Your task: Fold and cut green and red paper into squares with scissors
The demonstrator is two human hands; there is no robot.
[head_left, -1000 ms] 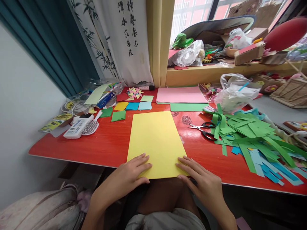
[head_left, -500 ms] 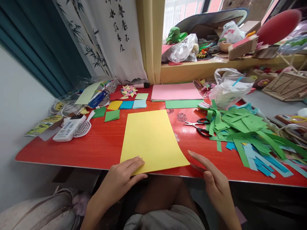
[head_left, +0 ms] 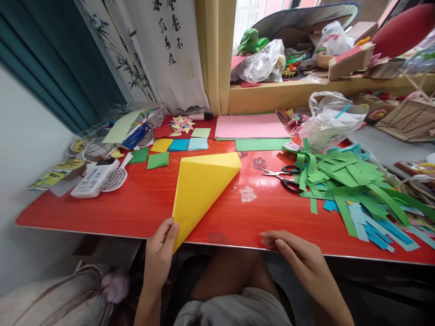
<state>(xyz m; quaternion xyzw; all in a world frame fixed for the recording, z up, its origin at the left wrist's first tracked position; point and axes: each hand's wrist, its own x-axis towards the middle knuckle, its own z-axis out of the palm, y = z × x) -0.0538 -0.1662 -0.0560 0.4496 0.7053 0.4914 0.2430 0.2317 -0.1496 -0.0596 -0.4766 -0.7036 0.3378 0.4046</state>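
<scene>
A sheet of yellow paper (head_left: 200, 194) lies at the front of the red table, bent over on a slant so that its darker yellow underside faces up. Its tapered lower end juts past the table's near edge. My left hand (head_left: 160, 251) pinches the paper near that lower left end, thumb on top and fingers curled behind. Right of the paper and apart from it, my right hand (head_left: 299, 256) hovers at the table edge, holding nothing, with thumb and fingers apart. A pair of black-handled scissors (head_left: 287, 173) rests beyond my right hand.
Green strips and cut pieces (head_left: 346, 174) are heaped on the right, with blue strips (head_left: 377, 231) in front. Pink paper (head_left: 251, 126) lies at the back. Small colored squares (head_left: 178, 145), a hairbrush (head_left: 115, 179) and a white box-like item (head_left: 93, 181) sit to the left on the red table (head_left: 142, 210).
The yellow sheet has gone from flat to bent over diagonally, its right side brought leftward. My left hand now pinches its lower end; my right hand stays off the paper, slightly lower.
</scene>
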